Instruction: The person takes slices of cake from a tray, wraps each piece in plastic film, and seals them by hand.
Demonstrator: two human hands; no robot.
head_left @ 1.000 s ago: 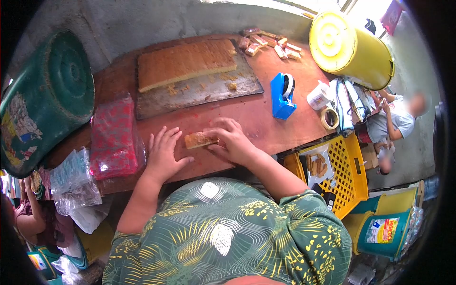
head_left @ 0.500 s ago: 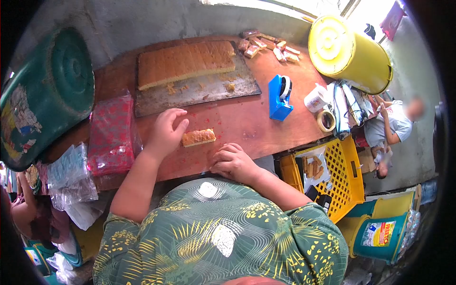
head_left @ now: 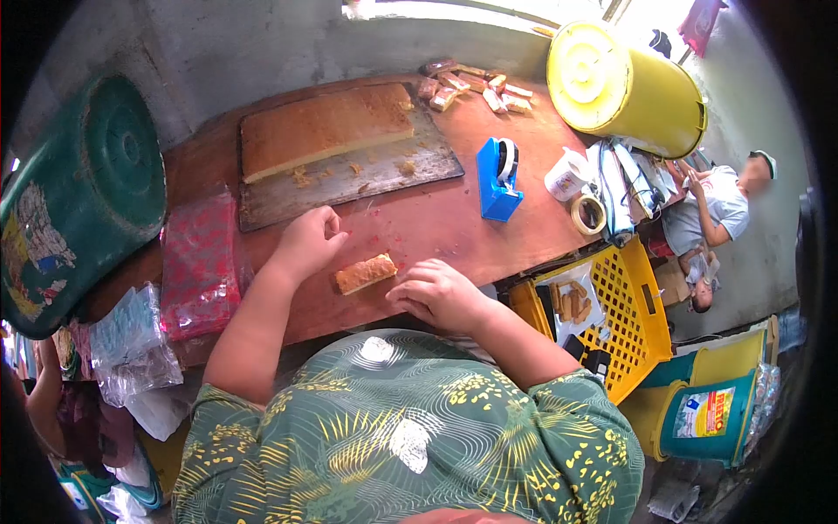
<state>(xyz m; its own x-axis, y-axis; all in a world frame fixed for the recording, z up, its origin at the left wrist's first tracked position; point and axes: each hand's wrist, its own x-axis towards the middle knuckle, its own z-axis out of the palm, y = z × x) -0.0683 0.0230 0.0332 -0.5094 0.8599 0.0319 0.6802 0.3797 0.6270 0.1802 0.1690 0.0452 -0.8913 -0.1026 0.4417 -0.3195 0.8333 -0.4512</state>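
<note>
A single cake slice (head_left: 365, 274) with a browned top and pale side lies on the table between my hands. Red flecks and faint glints beside it look like a clear printed plastic sheet, though its edges are hard to see. My left hand (head_left: 310, 244) is just beyond the slice to the left, fingers curled and thumb close to the index finger. On the slice's right, my right hand (head_left: 441, 295) has its fingers bent together, tips near the slice's end. What either hand pinches is too fine to make out. Behind is a large cut cake (head_left: 327, 129) on a dark tray (head_left: 384, 179).
Several wrapped slices (head_left: 476, 86) lie at the back. A blue tape dispenser (head_left: 499, 188), mug (head_left: 567, 173) and tape roll (head_left: 588, 215) stand right. Red-patterned plastic (head_left: 199, 266) lies left. A yellow crate (head_left: 642, 323) is beside the table; a person (head_left: 720, 205) sits beyond.
My left hand's thumb and fingers have come closer together. My right hand has lifted slightly, and its fingers sit nearer the slice. The slice looks slightly turned; the whole view has shifted a little.
</note>
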